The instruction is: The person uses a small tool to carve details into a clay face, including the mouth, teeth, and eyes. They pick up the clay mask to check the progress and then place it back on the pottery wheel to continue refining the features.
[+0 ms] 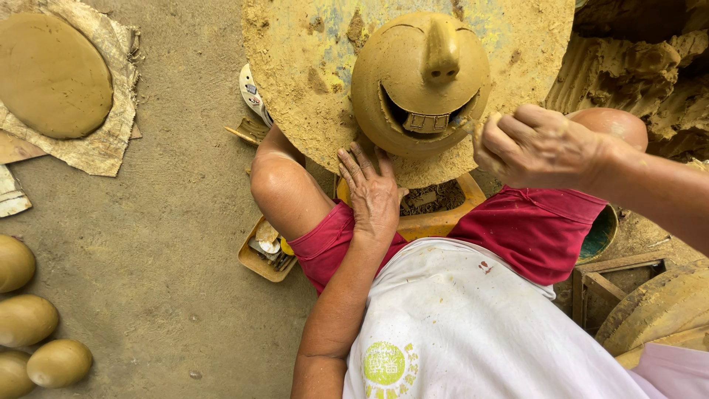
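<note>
Left hand [373, 193] rests flat, fingers spread, on the round board [310, 89] beside the clay face pot [413, 74]. Right hand [535, 146] has its grip curled tight at the pot's mouth; whether it pinches anything cannot be told.

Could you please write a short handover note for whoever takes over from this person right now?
Left hand: flat, fingers spread, resting on the near edge of the round clay-crusted board, just below the clay head.
Right hand: closed at the mouth's right corner; a tool in it cannot be made out.
Clay head: sits on the board, facing up.
Done: nose, eye slits and open mouth with teeth are shaped.
Left: the right mouth corner appears in progress.
Nearby: flat clay disc top left, smooth clay balls bottom left.
</note>
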